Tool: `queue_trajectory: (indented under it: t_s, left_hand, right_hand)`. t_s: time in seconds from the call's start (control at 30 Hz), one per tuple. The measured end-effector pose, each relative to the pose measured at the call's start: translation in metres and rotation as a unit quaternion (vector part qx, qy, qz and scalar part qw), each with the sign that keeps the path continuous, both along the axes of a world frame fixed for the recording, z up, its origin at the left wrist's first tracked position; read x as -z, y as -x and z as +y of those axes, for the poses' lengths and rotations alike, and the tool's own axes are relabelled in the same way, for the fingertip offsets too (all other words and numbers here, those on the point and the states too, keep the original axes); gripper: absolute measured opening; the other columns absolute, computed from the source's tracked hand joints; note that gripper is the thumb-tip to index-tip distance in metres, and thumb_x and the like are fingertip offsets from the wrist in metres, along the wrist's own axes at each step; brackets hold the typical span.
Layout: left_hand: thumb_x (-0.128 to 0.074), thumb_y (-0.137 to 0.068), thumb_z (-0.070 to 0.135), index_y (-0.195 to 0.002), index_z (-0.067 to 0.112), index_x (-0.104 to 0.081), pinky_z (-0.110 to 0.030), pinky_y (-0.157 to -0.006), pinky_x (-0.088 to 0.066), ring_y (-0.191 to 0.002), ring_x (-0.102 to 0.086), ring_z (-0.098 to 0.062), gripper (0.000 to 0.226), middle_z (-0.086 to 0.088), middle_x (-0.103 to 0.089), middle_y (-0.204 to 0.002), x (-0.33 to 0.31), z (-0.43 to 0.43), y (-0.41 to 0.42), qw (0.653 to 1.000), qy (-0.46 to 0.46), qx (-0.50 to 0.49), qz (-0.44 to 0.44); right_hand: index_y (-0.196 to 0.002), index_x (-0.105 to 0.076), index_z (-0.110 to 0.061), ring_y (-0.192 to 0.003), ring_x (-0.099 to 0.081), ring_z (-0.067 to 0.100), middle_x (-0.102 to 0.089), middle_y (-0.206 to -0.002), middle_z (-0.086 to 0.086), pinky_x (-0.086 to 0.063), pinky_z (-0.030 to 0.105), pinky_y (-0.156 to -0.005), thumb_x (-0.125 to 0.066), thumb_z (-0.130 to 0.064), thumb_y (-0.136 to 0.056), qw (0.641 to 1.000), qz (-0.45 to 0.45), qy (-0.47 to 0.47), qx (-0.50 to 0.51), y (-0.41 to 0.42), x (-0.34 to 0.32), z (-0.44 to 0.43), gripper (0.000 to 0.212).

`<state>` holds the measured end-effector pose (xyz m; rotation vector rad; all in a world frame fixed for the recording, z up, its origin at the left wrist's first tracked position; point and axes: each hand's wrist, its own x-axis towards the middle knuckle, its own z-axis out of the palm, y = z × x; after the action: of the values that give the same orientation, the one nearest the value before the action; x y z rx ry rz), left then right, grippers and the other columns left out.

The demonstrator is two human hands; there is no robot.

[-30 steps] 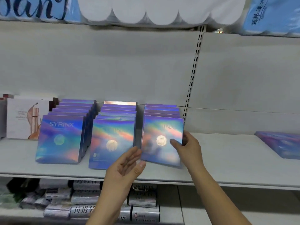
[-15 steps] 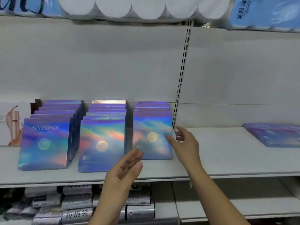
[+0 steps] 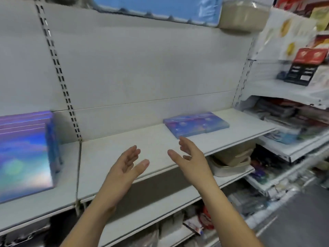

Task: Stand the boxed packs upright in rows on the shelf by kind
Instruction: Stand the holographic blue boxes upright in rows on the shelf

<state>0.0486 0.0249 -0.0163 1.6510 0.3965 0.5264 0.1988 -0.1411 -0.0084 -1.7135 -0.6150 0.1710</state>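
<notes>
Iridescent packs (image 3: 195,124) flat beyond left hand (image 3: 122,168), right hand (image 3: 194,157)

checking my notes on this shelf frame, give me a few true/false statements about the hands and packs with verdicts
1. The left hand and right hand hold nothing. True.
2. The purple pack stands upright. False: it lies flat on the shelf.
3. A row of upright packs stands at the left edge of the view. True.
4. The right hand is curled into a fist. False: its fingers are spread open.
</notes>
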Motion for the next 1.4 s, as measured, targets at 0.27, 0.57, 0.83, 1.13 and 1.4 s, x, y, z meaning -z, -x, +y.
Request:
queue_trajectory:
  t_s: [0.27,0.57,0.83,1.13,1.4]
  left_hand:
    - [-0.071,-0.065,0.073,-0.152,0.035,-0.042,-0.029,-0.115,-0.036,-0.139,-0.044,0.002,0.099,0.019,-0.048,-0.153,-0.007,-0.070,-0.122,0.998,-0.029,-0.001,0.056]
    - [-0.070,-0.085,0.061,-0.146,0.041,-0.046,-0.026,-0.105,-0.037,-0.136,-0.048,-0.006,0.069,0.021,-0.049,-0.149,-0.007,-0.042,-0.208,0.994,-0.062,-0.054,0.073]
    - [-0.072,-0.092,0.043,-0.151,0.028,-0.047,-0.033,-0.116,-0.036,-0.140,-0.046,-0.010,0.066,0.010,-0.050,-0.155,0.000,0.000,-0.254,0.984,-0.106,-0.094,0.112]
    - [-0.067,-0.086,0.060,-0.135,0.057,-0.041,-0.003,-0.090,-0.030,-0.118,-0.041,0.026,0.056,0.049,-0.034,-0.121,-0.005,-0.001,-0.254,0.953,-0.177,-0.079,0.235]
    - [-0.044,-0.091,0.075,-0.162,0.021,-0.013,-0.041,-0.107,-0.044,-0.138,-0.046,-0.028,0.095,-0.005,-0.052,-0.150,-0.023,-0.008,-0.319,0.865,-0.262,-0.137,0.406]
  right_hand:
    - [-0.148,-0.047,-0.030,-0.131,-0.052,0.008,-0.055,-0.145,-0.008,-0.043,0.027,-0.103,-0.075,-0.047,-0.087,0.999,-0.004,0.035,0.026,-0.117,-0.005,-0.091,0.069]
    - [-0.149,-0.047,-0.032,-0.129,-0.052,0.009,-0.054,-0.143,-0.013,-0.042,0.026,-0.102,-0.075,-0.049,-0.086,0.999,0.001,0.043,0.022,-0.202,-0.006,-0.065,0.070]
    - [-0.144,-0.054,-0.026,-0.131,-0.052,0.008,-0.057,-0.140,-0.012,-0.043,0.032,-0.109,-0.075,-0.033,-0.091,0.994,-0.033,0.105,0.027,-0.273,-0.015,-0.031,0.057]
    - [-0.143,-0.052,-0.026,-0.131,-0.052,0.020,-0.056,-0.144,-0.004,-0.044,0.036,-0.104,-0.068,-0.045,-0.090,0.961,-0.090,0.256,0.060,-0.339,-0.010,-0.014,0.058]
    - [-0.136,-0.044,-0.025,-0.120,-0.053,0.027,-0.061,-0.131,0.001,-0.043,0.037,-0.084,-0.064,-0.080,-0.074,0.862,-0.130,0.490,0.011,-0.387,-0.016,-0.006,0.085]
